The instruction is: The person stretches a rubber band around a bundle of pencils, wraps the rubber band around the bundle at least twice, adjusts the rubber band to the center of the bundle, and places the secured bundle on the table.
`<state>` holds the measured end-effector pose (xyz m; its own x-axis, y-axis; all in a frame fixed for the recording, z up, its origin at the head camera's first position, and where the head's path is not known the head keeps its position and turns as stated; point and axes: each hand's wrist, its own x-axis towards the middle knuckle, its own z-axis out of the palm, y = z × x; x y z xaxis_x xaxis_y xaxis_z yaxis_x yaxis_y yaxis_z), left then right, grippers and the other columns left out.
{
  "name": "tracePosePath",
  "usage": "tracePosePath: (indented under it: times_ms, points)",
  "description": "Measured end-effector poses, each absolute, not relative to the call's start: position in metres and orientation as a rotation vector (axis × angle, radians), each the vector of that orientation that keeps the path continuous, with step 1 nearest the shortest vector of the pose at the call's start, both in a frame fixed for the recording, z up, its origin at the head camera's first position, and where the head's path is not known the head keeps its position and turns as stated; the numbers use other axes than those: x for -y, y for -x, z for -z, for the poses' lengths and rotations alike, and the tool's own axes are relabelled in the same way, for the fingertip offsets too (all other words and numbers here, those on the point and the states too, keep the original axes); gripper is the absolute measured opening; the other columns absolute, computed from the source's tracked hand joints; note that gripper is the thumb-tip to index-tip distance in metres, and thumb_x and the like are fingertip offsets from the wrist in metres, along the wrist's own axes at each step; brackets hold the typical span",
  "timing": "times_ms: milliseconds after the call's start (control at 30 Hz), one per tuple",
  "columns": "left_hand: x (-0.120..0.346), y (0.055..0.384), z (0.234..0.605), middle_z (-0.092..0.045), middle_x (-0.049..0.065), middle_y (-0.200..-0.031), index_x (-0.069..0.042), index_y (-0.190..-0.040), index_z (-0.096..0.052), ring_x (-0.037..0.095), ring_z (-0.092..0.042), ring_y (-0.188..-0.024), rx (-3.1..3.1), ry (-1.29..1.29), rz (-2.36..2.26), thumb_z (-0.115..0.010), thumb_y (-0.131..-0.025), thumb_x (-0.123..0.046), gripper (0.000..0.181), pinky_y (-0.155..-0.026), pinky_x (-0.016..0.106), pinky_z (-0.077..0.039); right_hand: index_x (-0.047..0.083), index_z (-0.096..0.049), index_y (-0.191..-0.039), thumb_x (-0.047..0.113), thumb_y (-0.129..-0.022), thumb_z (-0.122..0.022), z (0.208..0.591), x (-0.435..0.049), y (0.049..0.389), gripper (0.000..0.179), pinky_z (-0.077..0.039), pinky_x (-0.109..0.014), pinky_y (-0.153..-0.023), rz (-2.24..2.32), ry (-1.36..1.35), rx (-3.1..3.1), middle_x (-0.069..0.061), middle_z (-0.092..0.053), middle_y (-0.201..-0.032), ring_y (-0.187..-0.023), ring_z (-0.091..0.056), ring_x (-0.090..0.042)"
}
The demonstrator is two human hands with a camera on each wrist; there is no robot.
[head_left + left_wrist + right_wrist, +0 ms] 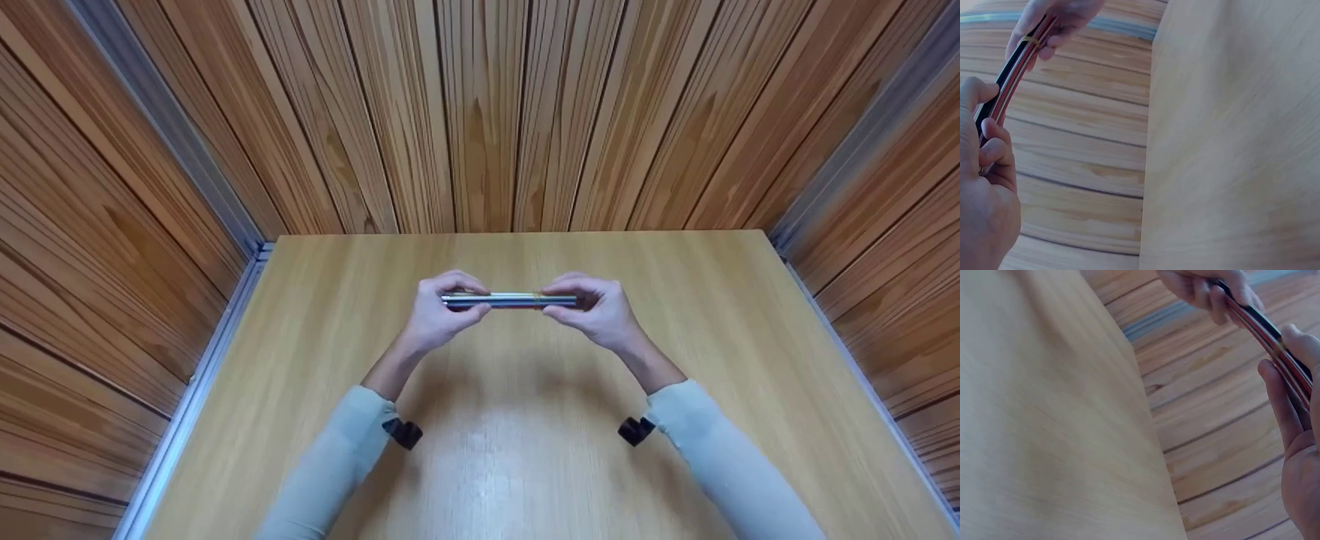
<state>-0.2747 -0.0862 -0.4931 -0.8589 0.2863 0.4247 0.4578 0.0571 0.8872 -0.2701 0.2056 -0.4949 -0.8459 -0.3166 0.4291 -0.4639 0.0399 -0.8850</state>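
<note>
A bundle of slim, pencil-like sticks [514, 301] is held level above the table, its kind not clear. Black, red and pale lengths show side by side in the left wrist view's bundle [1014, 73]. My left hand [441, 313] pinches the left end between thumb and fingers. At the other end, thumb and fingers of my right hand [598, 313] grip the sticks. Near the right hand a thin yellow band [1030, 40], like a rubber band, goes round them. The right wrist view shows this band [1278, 351] close to the right thumb; the bundle's right end is partly hidden by that hand.
Beneath the hands lies a light wooden tabletop [487, 420]. Wood-plank walls [484, 112] rise at the back and both sides, with grey metal rails [195, 375] along the table's sides. Each sleeved wrist carries a small black camera [403, 433].
</note>
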Motion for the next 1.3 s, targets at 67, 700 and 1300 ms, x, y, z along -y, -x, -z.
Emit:
tracePosePath:
  times_ms: [67,700,1300]
  points:
    - [0.089,0.274,0.492,-0.078,0.026,-0.107,0.008,-0.107,-0.080,0.009,-0.071,-0.093,2.147,0.753,1.924,-0.085,-0.091,0.009,0.018,-0.081,0.021,-0.059,-0.013,-0.079,-0.115,-0.017,-0.091,-0.081,0.493,-0.207,0.271,0.024,-0.063,-0.016,-0.076,-1.940,-0.807,2.174,0.008,-0.081,-0.111,-0.093,-0.077,-0.005]
    - [0.076,0.271,0.495,-0.077,0.017,-0.107,0.009,-0.109,-0.077,0.011,-0.068,-0.091,2.088,0.702,1.995,-0.085,-0.089,0.008,0.021,-0.081,0.022,-0.058,-0.007,-0.084,-0.111,-0.017,-0.090,-0.083,0.481,-0.200,0.268,0.023,-0.065,-0.020,-0.077,-1.875,-0.801,2.113,0.001,-0.082,-0.108,-0.094,-0.077,-0.006]
    - [0.079,0.268,0.493,-0.075,0.032,-0.113,0.011,-0.112,-0.077,0.009,-0.071,-0.098,2.110,0.854,1.939,-0.083,-0.093,0.009,0.020,-0.086,0.022,-0.061,-0.011,-0.082,-0.118,-0.012,-0.092,-0.084,0.480,-0.200,0.266,0.026,-0.068,-0.024,-0.084,-1.904,-0.912,2.196,0.011,-0.086,-0.115,-0.099,-0.083,-0.008]
